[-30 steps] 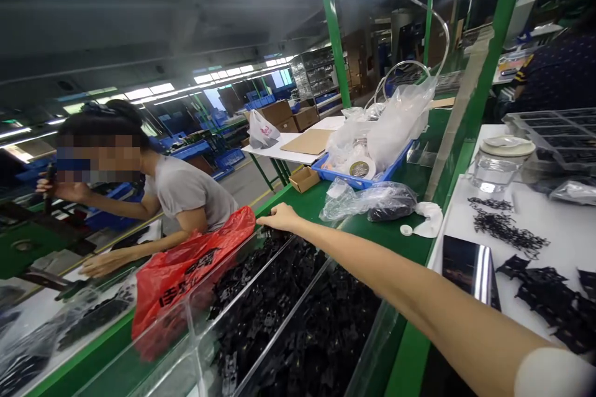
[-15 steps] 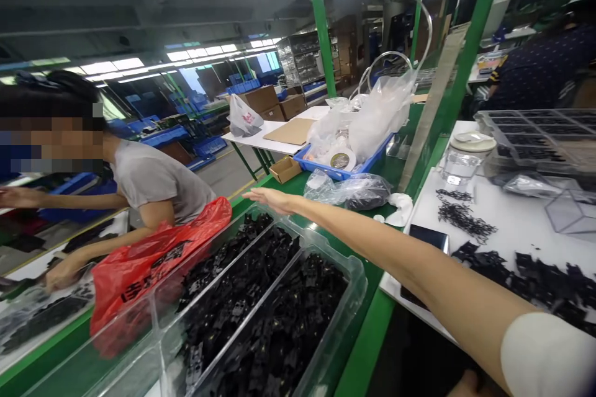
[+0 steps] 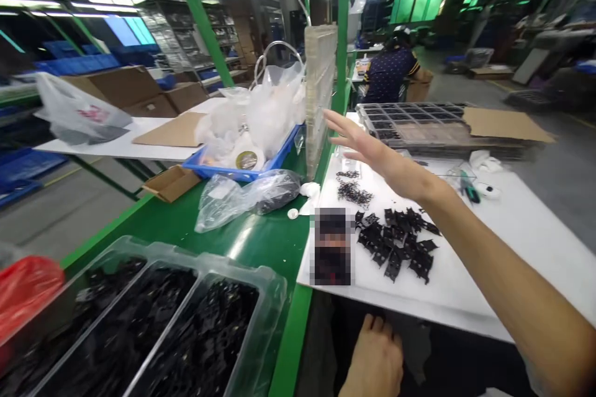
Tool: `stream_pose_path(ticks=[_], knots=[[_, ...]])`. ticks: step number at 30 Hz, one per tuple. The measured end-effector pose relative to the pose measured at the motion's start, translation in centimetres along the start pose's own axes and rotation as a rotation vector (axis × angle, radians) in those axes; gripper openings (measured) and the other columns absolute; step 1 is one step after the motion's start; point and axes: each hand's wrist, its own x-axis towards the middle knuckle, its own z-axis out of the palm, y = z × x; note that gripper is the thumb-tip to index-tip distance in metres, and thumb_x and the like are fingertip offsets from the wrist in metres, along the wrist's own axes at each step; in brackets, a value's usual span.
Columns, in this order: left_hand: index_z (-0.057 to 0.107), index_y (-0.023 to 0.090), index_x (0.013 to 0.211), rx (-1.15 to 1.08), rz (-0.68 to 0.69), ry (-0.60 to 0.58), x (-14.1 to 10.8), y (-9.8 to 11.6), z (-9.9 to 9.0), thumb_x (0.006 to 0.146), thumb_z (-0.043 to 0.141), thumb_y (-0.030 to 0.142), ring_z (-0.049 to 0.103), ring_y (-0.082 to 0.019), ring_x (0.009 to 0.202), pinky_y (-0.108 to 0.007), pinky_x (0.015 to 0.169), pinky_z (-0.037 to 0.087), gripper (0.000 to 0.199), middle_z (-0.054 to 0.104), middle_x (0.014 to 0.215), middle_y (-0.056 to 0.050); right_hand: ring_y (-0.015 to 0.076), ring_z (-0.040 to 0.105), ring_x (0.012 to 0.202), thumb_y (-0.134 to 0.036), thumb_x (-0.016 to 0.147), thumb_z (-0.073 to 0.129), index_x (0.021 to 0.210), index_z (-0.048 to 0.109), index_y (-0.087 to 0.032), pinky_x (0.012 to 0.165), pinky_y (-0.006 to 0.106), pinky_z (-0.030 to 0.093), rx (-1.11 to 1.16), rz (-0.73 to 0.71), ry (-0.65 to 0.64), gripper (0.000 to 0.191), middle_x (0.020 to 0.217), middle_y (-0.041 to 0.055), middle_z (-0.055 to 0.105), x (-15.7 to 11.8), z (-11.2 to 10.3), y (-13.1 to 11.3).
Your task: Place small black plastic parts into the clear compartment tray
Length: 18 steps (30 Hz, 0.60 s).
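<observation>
- It is a factory workshop.
- Lower left: a divided tray (image 3: 274, 288) filled with black parts (image 3: 212, 325).
- Right of centre: black pieces (image 3: 395, 242) on a white worktable (image 3: 535, 217).
- Upper left: storage shelves (image 3: 170, 31).

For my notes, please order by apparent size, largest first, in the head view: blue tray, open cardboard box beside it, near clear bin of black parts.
Clear bin, partly out of frame
Blue tray
Cardboard box

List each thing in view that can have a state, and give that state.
Right hand: open, raised
Left hand: curled, palm hidden
Black pieces: loosely piled on white table
Clear tray: uncovered, holding dark parts
Blue tray: uncovered, heaped with plastic bags
Small cardboard box: open-topped
Red bag: crumpled, partly out of frame
</observation>
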Motion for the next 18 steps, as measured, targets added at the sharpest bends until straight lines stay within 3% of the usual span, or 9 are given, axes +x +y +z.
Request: stream_pose_path(ticks=[2, 5, 6, 11, 14, 18], knots=[[0.066, 0.016, 0.112, -0.012, -0.007, -0.015, -0.1, -0.1, -0.4, 0.094, 0.065, 0.038, 0.066, -0.026, 0.106, -0.05, 0.093, 0.053, 0.029, 0.069, 0.112, -0.008, 0.0349, 0.025, 0.151, -0.073, 0.092, 0.045, 0.16, 0.016, -0.04, 0.119, 0.062, 0.028, -0.159, 0.151, 0.116, 0.081, 0.168, 0.0002, 0.02, -5.7, -0.3, 1.9], [0.066, 0.016, 0.114, -0.031, -0.029, -0.041, -0.2, 0.0, -0.7, 0.094, 0.064, 0.036, 0.065, -0.027, 0.109, -0.052, 0.096, 0.052, 0.029, 0.069, 0.115, -0.009, 0.0361, 0.026, 0.151, -0.062, 0.086, 0.064, 0.154, 0.036, -0.036, 0.118, 0.061, 0.032, -0.349, 0.281, -0.014, 0.078, 0.166, 0.0037, 0.026, -11.0, 1.9, 4.5], [0.065, 0.016, 0.115, -0.037, -0.037, -0.051, -0.3, 0.1, -0.8, 0.094, 0.065, 0.036, 0.065, -0.027, 0.111, -0.053, 0.096, 0.051, 0.029, 0.069, 0.117, -0.009, 0.0355, 0.025, 0.151, -0.06, 0.085, 0.066, 0.155, 0.035, -0.035, 0.118, 0.059, 0.033, -0.381, 0.289, -0.066, 0.081, 0.166, 0.0049, 0.024, -11.8, 2.9, 5.2], [0.064, 0.016, 0.119, -0.065, -0.063, -0.1, -0.7, 0.7, -1.5, 0.095, 0.064, 0.033, 0.062, -0.028, 0.116, -0.055, 0.1, 0.048, 0.03, 0.066, 0.124, -0.01, 0.0382, 0.013, 0.154, -0.063, 0.079, 0.07, 0.159, 0.025, -0.029, 0.122, 0.06, 0.021, -0.433, 0.159, -0.23, 0.098, 0.17, 0.0118, 0.004, -11.8, 6.3, 7.5], [0.064, 0.016, 0.121, -0.074, -0.079, -0.134, -0.8, 0.8, -2.0, 0.095, 0.063, 0.033, 0.06, -0.029, 0.12, -0.056, 0.102, 0.047, 0.031, 0.065, 0.128, -0.011, 0.0407, 0.019, 0.152, -0.057, 0.083, 0.069, 0.156, 0.035, -0.027, 0.121, 0.063, 0.019, -0.425, 0.133, -0.276, 0.086, 0.167, 0.0145, 0.018, -11.7, 6.6, 8.6], [0.063, 0.017, 0.123, -0.078, -0.089, -0.207, -0.6, 0.8, -2.3, 0.096, 0.062, 0.035, 0.058, -0.03, 0.123, -0.058, 0.104, 0.044, 0.033, 0.064, 0.131, -0.011, 0.0359, 0.035, 0.144, -0.043, 0.086, 0.067, 0.15, 0.045, -0.025, 0.118, 0.054, 0.032, -0.424, 0.142, -0.213, 0.071, 0.154, 0.0148, 0.04, -12.0, 6.3, 9.4]])
